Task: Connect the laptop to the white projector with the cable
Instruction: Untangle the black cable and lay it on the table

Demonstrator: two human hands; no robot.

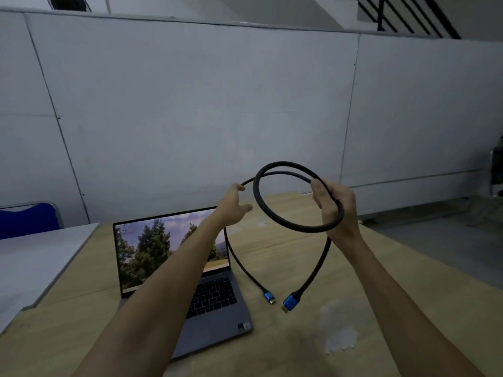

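I clamp my right hand point(336, 210) on the coiled cable point(272, 213); left hand point(234, 204), at 9 o'clock, pinches its strand to uncoil.

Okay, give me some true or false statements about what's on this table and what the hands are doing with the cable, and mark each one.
1. The laptop is open with its screen lit. True.
2. The right hand grips the coiled part of the black cable. True.
3. One blue connector is plugged into the laptop. False: both blue connectors hang free above the wooden table.
4. The left hand rests flat on the keyboard. False: it is raised, touching the cable.
5. A white projector stands beside the laptop. False: no projector is in view.
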